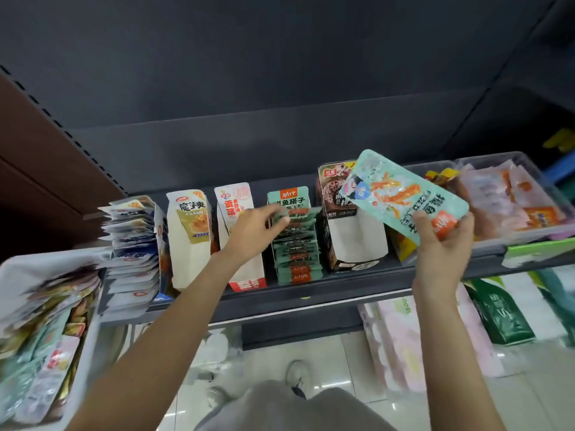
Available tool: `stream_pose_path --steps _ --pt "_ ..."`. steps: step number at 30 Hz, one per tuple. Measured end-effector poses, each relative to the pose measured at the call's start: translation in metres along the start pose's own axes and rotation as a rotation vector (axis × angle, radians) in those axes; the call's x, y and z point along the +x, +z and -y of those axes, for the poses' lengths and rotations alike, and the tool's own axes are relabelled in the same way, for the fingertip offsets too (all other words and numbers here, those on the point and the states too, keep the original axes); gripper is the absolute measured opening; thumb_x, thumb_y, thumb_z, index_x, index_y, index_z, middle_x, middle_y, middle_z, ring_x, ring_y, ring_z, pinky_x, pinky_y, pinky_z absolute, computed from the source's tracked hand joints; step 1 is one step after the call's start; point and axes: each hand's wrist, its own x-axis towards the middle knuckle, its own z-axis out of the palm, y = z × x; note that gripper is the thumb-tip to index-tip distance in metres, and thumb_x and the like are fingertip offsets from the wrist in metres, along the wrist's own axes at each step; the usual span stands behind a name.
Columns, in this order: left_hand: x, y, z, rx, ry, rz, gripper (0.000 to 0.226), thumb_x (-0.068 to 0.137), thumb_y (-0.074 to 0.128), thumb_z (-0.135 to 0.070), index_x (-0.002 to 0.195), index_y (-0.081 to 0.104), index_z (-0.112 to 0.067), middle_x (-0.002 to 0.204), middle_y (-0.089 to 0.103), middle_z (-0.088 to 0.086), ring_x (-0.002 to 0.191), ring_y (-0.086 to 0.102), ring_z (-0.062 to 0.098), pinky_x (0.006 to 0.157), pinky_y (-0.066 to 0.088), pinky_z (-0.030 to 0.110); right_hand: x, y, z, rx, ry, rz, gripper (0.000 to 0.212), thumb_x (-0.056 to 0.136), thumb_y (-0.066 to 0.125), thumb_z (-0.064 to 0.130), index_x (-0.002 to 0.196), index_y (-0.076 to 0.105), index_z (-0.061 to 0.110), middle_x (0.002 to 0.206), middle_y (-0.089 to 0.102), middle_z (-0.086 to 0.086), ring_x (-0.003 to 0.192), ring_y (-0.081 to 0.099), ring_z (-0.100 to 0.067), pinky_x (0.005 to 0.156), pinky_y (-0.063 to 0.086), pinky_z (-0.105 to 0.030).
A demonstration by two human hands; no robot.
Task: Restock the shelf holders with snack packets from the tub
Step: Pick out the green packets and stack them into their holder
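My right hand (441, 244) grips a pale green snack packet (401, 194) by its lower end and holds it tilted above the shelf. My left hand (255, 231) reaches to the green holder (292, 197). Its fingertips pinch the top of one of the several green packets (295, 244) stacked in that holder. The white tub (90, 346) stands at the lower left, filled with mixed packets. White holders (186, 231) and a dark brown holder (336, 194) stand on either side of the green one.
A stack of white and blue packets (133, 244) fills the shelf's left end. A clear tray (529, 234) of pink and orange packets sits at the right. The dark shelf edge (311, 293) runs below the holders. Tissue packs (404, 337) lie on the lower shelf.
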Motion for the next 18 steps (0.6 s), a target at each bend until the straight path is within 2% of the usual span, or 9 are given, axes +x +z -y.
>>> stream_pose_path --steps 1,2,4,6,8,9,11,14,18 --pt "-0.003 0.000 0.002 0.119 0.042 0.030 0.031 0.095 0.051 -0.038 0.115 0.064 -0.017 0.094 0.072 0.004 0.081 0.067 0.018 0.075 0.051 0.025 0.006 0.005 0.000 -0.019 -0.019 0.039 0.024 0.088 0.065 0.014 0.107 0.055 0.025 0.106 0.066 0.004 0.096 0.065 -0.004 0.072 0.051 -0.014" --pt "-0.006 0.000 0.004 0.191 0.082 0.054 0.036 0.095 0.050 -0.041 0.119 0.063 -0.017 0.102 0.071 0.005 0.091 0.066 0.018 0.080 0.048 0.025 0.010 0.010 0.001 -0.057 -0.047 0.085 0.024 0.089 0.065 0.014 0.110 0.057 0.021 0.106 0.066 0.003 0.096 0.064 -0.004 0.072 0.050 -0.013" --pt "-0.011 -0.002 0.005 0.232 0.130 0.056 0.045 0.093 0.053 -0.045 0.127 0.059 -0.017 0.120 0.066 0.004 0.106 0.061 0.019 0.090 0.046 0.031 0.019 0.024 0.001 -0.167 -0.113 0.194 0.019 0.090 0.065 0.015 0.108 0.059 0.017 0.100 0.066 0.008 0.092 0.062 0.004 0.070 0.048 -0.010" --pt "-0.014 -0.004 0.004 0.244 0.189 -0.028 0.041 0.090 0.059 -0.042 0.126 0.059 -0.020 0.120 0.065 0.003 0.092 0.066 0.017 0.082 0.054 0.034 0.025 0.041 0.003 -0.292 -0.187 0.337 0.013 0.091 0.063 0.017 0.104 0.060 0.017 0.095 0.064 0.016 0.088 0.062 0.010 0.066 0.049 -0.008" --pt "-0.014 -0.005 0.002 0.288 0.248 -0.103 0.028 0.090 0.062 -0.034 0.116 0.065 -0.023 0.112 0.069 -0.002 0.072 0.068 0.013 0.068 0.054 0.027 0.031 0.060 0.005 -0.441 -0.298 0.468 0.015 0.093 0.061 0.020 0.106 0.062 0.012 0.094 0.066 0.012 0.085 0.064 0.006 0.064 0.051 -0.012" --pt "-0.013 -0.005 0.001 0.308 0.249 -0.105 0.024 0.091 0.060 -0.033 0.112 0.068 -0.024 0.109 0.070 -0.004 0.069 0.068 0.013 0.064 0.050 0.024 0.034 0.069 0.006 -0.517 -0.372 0.521 0.017 0.093 0.061 0.020 0.106 0.063 0.008 0.096 0.067 0.007 0.085 0.065 0.000 0.065 0.053 -0.018" --pt "-0.012 -0.004 0.001 0.355 0.220 -0.072 0.026 0.095 0.053 -0.036 0.111 0.069 -0.023 0.107 0.071 -0.005 0.075 0.069 0.014 0.064 0.048 0.025 0.039 0.086 0.008 -0.631 -0.524 0.614 0.016 0.093 0.060 0.015 0.104 0.063 0.005 0.098 0.068 -0.003 0.088 0.065 -0.015 0.068 0.052 -0.030" --pt "-0.013 -0.002 0.004 0.398 0.196 -0.035 0.032 0.098 0.045 -0.039 0.114 0.067 -0.022 0.107 0.071 -0.003 0.083 0.069 0.018 0.067 0.051 0.029 0.043 0.109 0.008 -0.742 -0.674 0.785 0.017 0.091 0.060 0.013 0.107 0.064 0.009 0.103 0.067 -0.002 0.092 0.063 -0.020 0.068 0.047 -0.029" --pt "-0.013 -0.001 0.003 0.378 0.216 -0.036 0.030 0.098 0.047 -0.037 0.116 0.066 -0.023 0.111 0.070 -0.003 0.086 0.069 0.018 0.071 0.052 0.031 0.038 0.130 -0.003 -0.889 -0.803 0.958 0.017 0.091 0.059 0.012 0.106 0.065 0.015 0.099 0.067 0.002 0.088 0.064 -0.023 0.064 0.042 -0.029"
